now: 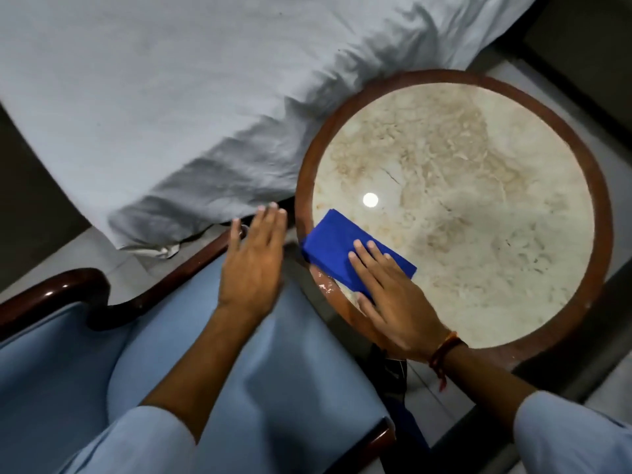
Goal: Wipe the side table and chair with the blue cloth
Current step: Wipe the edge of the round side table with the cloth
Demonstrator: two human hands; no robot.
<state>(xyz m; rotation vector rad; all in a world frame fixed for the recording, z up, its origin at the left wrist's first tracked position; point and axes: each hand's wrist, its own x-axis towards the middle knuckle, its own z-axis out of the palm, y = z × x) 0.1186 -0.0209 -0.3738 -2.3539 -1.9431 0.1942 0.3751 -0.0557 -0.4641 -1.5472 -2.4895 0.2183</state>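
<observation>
A folded blue cloth lies on the near left part of the round side table, which has a beige marble top and a brown wooden rim. My right hand presses flat on the cloth with fingers stretched out over it. My left hand hovers open, fingers together, above the gap between the table and the chair. The chair has a light blue padded seat and dark wooden armrests, and stands to the left of the table.
A bed with a white wrinkled sheet fills the upper left and reaches the table's far left edge. Grey tiled floor shows between chair and table. A dark piece of furniture stands at the upper right.
</observation>
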